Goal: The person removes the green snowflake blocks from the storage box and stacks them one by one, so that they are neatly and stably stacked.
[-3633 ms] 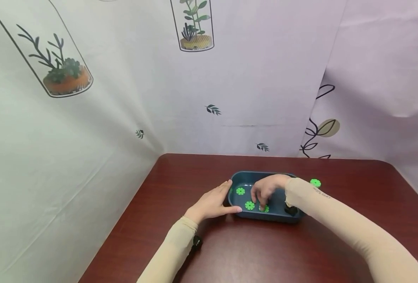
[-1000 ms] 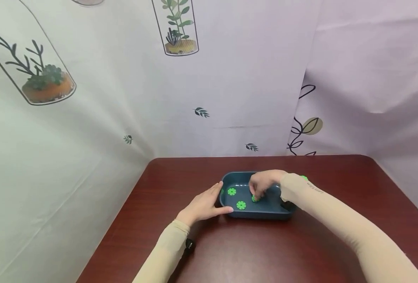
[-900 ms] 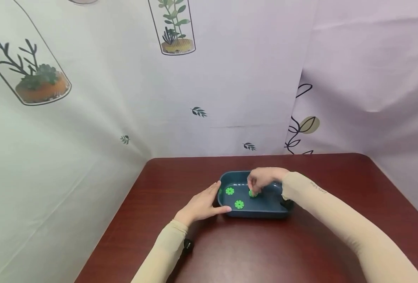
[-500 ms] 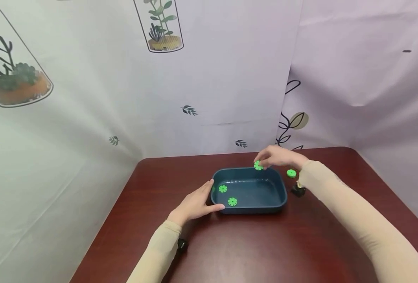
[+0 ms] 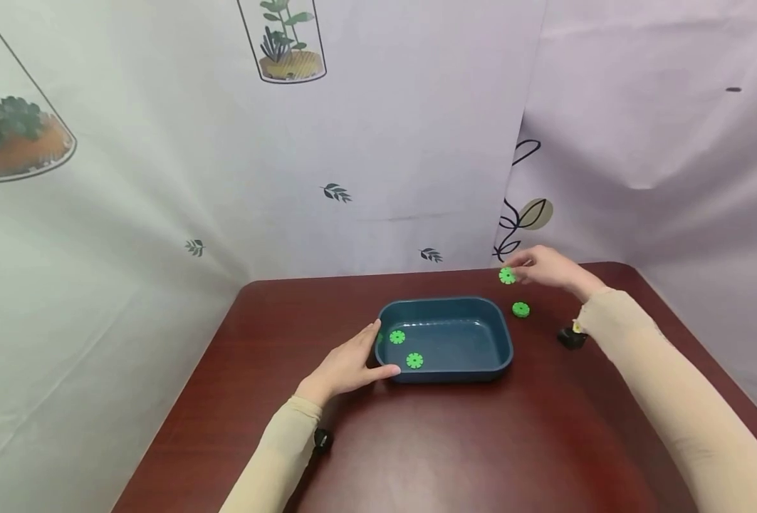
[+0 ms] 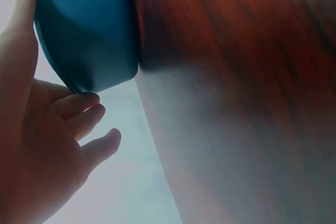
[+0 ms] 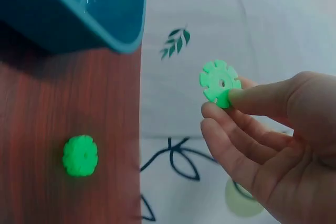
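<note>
In the head view my left hand (image 5: 342, 365) rests at the left end of a dark blue rectangular tray (image 5: 451, 373). Its fingers lie fairly straight along the end wall, with the thumb on the front rim; the left wrist view has these fingers touching the tray (image 6: 89, 30). Two green notched building discs lie inside: one disc (image 5: 397, 337) near the left wall, another disc (image 5: 414, 360) by the front. My right hand (image 5: 547, 269) pinches a green notched disc (image 7: 216, 80) between thumb and fingers, above the table behind the tray's right corner. Beneath it sits a small disc stack (image 7: 80, 156).
The dark red wooden table (image 5: 455, 442) has a rounded far edge against a white printed cloth (image 5: 391, 142). A black wrist camera (image 5: 572, 338) sits under the right sleeve, and another black camera (image 5: 322, 439) under the left.
My right hand has lifted a green disc out of the tray and carried it right and back, beyond the rim. The left hand stays on the tray; the head view has shifted.
</note>
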A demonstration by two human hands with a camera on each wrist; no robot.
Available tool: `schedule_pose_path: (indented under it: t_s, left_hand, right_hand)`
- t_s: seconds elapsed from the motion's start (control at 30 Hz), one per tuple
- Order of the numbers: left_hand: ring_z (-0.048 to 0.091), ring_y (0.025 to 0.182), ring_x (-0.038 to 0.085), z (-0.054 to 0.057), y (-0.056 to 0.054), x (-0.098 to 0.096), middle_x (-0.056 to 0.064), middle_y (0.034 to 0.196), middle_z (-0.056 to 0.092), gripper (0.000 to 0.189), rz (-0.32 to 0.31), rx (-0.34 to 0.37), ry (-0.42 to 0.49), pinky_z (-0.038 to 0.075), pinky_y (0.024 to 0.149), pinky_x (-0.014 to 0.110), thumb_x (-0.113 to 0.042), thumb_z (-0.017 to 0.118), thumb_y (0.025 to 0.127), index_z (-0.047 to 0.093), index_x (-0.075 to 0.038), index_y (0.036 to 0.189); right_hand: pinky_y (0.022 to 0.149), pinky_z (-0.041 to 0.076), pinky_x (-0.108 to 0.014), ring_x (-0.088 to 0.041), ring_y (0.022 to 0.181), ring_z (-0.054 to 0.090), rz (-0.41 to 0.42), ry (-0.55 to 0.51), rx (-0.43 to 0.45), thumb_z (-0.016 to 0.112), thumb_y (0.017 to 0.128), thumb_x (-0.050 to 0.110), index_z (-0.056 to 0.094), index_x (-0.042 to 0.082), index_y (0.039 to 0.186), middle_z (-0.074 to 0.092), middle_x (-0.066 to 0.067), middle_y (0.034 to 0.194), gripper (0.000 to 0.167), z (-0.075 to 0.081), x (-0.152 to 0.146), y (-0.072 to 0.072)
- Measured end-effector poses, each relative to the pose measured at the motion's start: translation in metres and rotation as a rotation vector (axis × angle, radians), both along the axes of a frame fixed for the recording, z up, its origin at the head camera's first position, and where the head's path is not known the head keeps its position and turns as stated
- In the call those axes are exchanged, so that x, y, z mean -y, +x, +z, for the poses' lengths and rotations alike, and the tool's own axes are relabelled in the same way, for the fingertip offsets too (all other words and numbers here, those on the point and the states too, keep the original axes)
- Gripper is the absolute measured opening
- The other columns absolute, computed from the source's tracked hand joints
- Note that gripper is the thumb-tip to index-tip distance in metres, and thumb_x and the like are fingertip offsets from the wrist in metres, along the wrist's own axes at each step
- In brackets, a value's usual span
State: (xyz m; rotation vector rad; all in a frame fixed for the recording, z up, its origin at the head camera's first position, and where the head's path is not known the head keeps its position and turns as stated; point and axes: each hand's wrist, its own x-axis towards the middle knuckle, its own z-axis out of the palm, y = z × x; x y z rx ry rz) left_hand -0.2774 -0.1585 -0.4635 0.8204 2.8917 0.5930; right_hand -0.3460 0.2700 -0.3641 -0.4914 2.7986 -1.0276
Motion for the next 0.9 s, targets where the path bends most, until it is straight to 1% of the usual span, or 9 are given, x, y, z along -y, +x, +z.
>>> schedule_pose_path:
  t_s: [0.1, 0.23, 0.27, 0.37, 0.47, 0.57, 0.63, 0.9]
  left_hand:
    - [0.03, 0.149, 0.023, 0.0, 0.001, -0.001, 0.01, 0.164, 0.027, 0.113, -0.003, 0.013, -0.003, 0.034, 0.116, 0.043, -0.08, 0.055, 0.084, 0.017, -0.008, 0.162]
    - [0.031, 0.149, 0.022, -0.001, 0.001, -0.001, 0.009, 0.164, 0.027, 0.114, 0.002, 0.002, 0.004, 0.034, 0.116, 0.042, -0.081, 0.055, 0.083, 0.019, -0.008, 0.162]
    - [0.031, 0.149, 0.022, -0.001, 0.001, -0.001, 0.009, 0.164, 0.028, 0.113, 0.001, -0.002, 0.008, 0.034, 0.116, 0.042, -0.081, 0.055, 0.083, 0.019, -0.008, 0.162]
    - [0.031, 0.149, 0.022, -0.001, -0.001, -0.001, 0.009, 0.164, 0.028, 0.114, -0.002, -0.006, 0.011, 0.034, 0.116, 0.042, -0.081, 0.055, 0.083, 0.02, -0.007, 0.162]
    - [0.03, 0.149, 0.021, -0.002, -0.001, -0.001, 0.008, 0.165, 0.027, 0.114, 0.002, -0.002, 0.003, 0.034, 0.116, 0.041, -0.083, 0.053, 0.082, 0.018, -0.008, 0.162]
    - [0.03, 0.149, 0.02, -0.002, 0.0, -0.001, 0.007, 0.165, 0.026, 0.115, 0.01, 0.003, -0.001, 0.034, 0.116, 0.041, -0.083, 0.053, 0.082, 0.016, -0.01, 0.162]
    - [0.029, 0.149, 0.02, -0.002, 0.0, -0.001, 0.006, 0.165, 0.025, 0.115, 0.013, 0.008, -0.004, 0.034, 0.116, 0.041, -0.083, 0.052, 0.082, 0.015, -0.01, 0.163]
    - [0.03, 0.149, 0.023, 0.001, 0.002, -0.002, 0.009, 0.165, 0.026, 0.112, 0.001, 0.009, 0.004, 0.036, 0.115, 0.043, -0.08, 0.055, 0.084, 0.017, -0.008, 0.162]
  right_hand:
    - [0.089, 0.055, -0.05, -0.032, 0.097, 0.07, -0.057, -0.025, 0.005, 0.058, 0.102, 0.009, 0.062, -0.008, 0.131, 0.066, -0.026, 0.121, 0.033, -0.006, -0.011, 0.003]
    - [0.092, 0.052, -0.055, -0.033, 0.096, 0.071, -0.133, -0.065, 0.003, 0.062, 0.101, 0.014, 0.063, -0.009, 0.129, 0.066, -0.027, 0.119, 0.036, -0.012, -0.023, 0.007]
    - [0.092, 0.052, -0.056, -0.032, 0.096, 0.071, -0.15, -0.072, 0.001, 0.063, 0.101, 0.015, 0.063, -0.009, 0.127, 0.066, -0.027, 0.119, 0.036, -0.015, -0.025, 0.007]
    - [0.089, 0.054, -0.051, -0.034, 0.095, 0.071, -0.185, -0.097, 0.004, 0.064, 0.1, 0.014, 0.064, -0.01, 0.125, 0.066, -0.027, 0.117, 0.035, -0.023, -0.031, 0.008]
    - [0.088, 0.055, -0.05, -0.036, 0.096, 0.07, -0.207, -0.126, 0.021, 0.065, 0.099, 0.013, 0.064, -0.011, 0.125, 0.064, -0.03, 0.12, 0.035, -0.032, -0.033, 0.008]
    - [0.093, 0.052, -0.055, -0.041, 0.1, 0.068, -0.228, -0.144, 0.044, 0.065, 0.099, 0.014, 0.064, -0.012, 0.125, 0.061, -0.032, 0.123, 0.037, -0.04, -0.032, 0.01]
    - [0.094, 0.052, -0.056, -0.042, 0.1, 0.068, -0.237, -0.142, 0.05, 0.065, 0.099, 0.014, 0.064, -0.013, 0.123, 0.062, -0.032, 0.121, 0.036, -0.045, -0.032, 0.011]
    - [0.09, 0.056, -0.05, -0.041, 0.101, 0.067, -0.246, -0.173, 0.081, 0.064, 0.099, 0.009, 0.066, -0.013, 0.119, 0.065, -0.031, 0.118, 0.031, -0.069, -0.031, 0.008]
